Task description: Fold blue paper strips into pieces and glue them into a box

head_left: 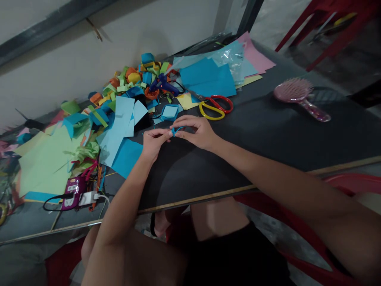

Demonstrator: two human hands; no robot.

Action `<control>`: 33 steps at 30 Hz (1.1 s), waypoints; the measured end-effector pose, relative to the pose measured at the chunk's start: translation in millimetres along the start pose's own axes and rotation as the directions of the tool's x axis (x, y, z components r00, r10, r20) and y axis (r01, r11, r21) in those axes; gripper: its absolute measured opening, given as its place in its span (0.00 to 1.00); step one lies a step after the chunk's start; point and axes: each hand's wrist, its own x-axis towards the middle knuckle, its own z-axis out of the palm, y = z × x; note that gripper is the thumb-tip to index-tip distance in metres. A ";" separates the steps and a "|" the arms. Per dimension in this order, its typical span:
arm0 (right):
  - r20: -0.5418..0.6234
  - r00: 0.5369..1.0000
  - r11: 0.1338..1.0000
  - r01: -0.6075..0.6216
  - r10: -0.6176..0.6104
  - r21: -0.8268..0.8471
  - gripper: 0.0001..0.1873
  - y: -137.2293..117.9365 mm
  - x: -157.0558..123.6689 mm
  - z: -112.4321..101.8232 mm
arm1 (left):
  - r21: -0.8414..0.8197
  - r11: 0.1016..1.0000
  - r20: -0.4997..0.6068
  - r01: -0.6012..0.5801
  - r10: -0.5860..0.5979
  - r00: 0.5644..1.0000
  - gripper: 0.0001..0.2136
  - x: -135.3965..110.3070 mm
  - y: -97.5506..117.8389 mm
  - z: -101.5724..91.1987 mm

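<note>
Table (268, 131): a big dark table. Most of the near and right side shows its bare top.

Paper pile (119, 91): a heap of cut bits in blue, green, orange and yellow sits far and left, by the wall.

Green sheet (44, 159): a wide light green sheet lies flat at the left.

Blue sheets (206, 77): flat blue paper lies far off, past the hands, with pink sheets (256, 55) next to it.

Hairbrush (299, 95): a pink brush lies alone at the far right, well apart from the hands.

Scissors (216, 105): red and yellow handles, just past the right hand, near but not touching.

Glue gun (165, 85): a dark blue one rests in the pile with a small red light showing.

Left hand (153, 141): its fingertips pinch the left end of the little blue strip.

Right hand (198, 131): its fingers are closed on the right end of the same strip.

Blue strip (177, 129): a tiny curl of blue paper held between both hands, just above the table, in the middle.

What could go wrong: the strip looks thin, so a hard pull from both hands might tear it. A loose pinch might let it spring open. The glue gun seems to be on, so a reach into the pile could mean a burn.
</note>
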 end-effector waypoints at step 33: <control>-0.207 0.978 0.998 0.014 -0.026 -0.059 0.06 4.8 1.7 5.4 | 0.367 0.836 0.041 -0.408 0.424 0.905 0.08 -8.8 -1.9 3.1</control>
